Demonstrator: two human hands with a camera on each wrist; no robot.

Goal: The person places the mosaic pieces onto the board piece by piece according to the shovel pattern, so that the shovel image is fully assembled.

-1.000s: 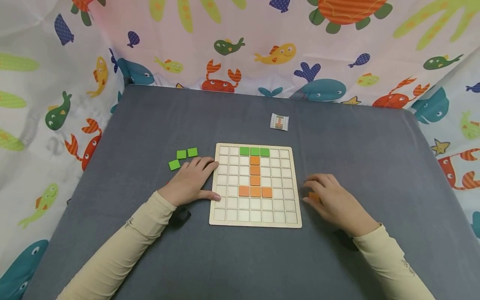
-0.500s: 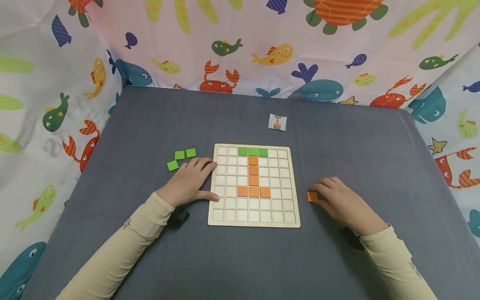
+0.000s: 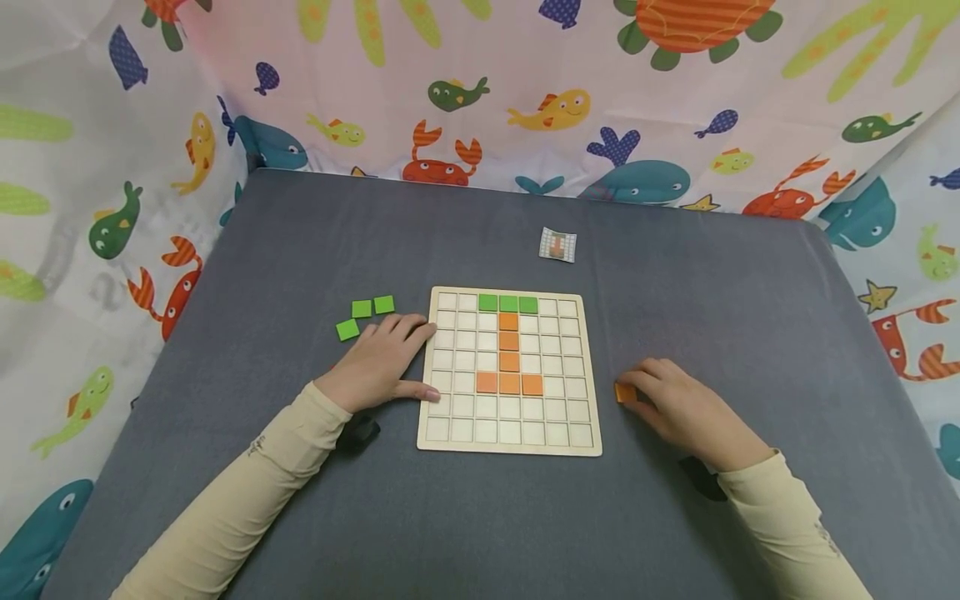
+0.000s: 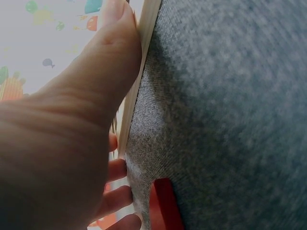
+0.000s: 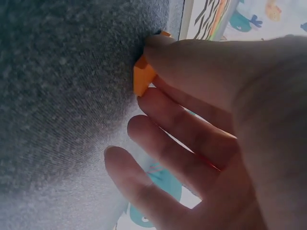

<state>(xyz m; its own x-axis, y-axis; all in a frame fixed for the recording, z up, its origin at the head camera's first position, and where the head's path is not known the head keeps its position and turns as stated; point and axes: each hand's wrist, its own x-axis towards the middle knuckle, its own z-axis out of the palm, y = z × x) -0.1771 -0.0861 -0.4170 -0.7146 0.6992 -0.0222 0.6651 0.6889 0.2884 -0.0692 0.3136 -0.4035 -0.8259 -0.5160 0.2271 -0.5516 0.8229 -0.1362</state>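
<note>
A wooden grid board [image 3: 465, 432] lies on the table, with green tiles [image 3: 508, 303] in its top row and orange tiles [image 3: 508, 341] forming a column and a short row below. My left hand [image 3: 378, 360] rests at the board's left edge, thumb over the rim and fingers spread along the side. My right hand [image 3: 678, 408], to the right of the board, pinches an orange tile [image 3: 624, 392] between thumb and fingers at the table surface. In the right wrist view that orange tile [image 5: 144, 76] is partly covered by the thumb; a bit of orange shows past its tip.
Several loose green tiles [image 3: 362, 309] lie left of the board, beyond the left hand. A small card [image 3: 557, 245] with a printed grid pattern lies behind the board. A red piece [image 4: 165, 206] sits near the left fingers, mostly hidden in the head view. A patterned curtain [image 3: 510, 150] borders the table.
My right hand has shifted slightly right, away from the board, and the orange tile shows more clearly at its fingertips. The left hand and board stay in place.
</note>
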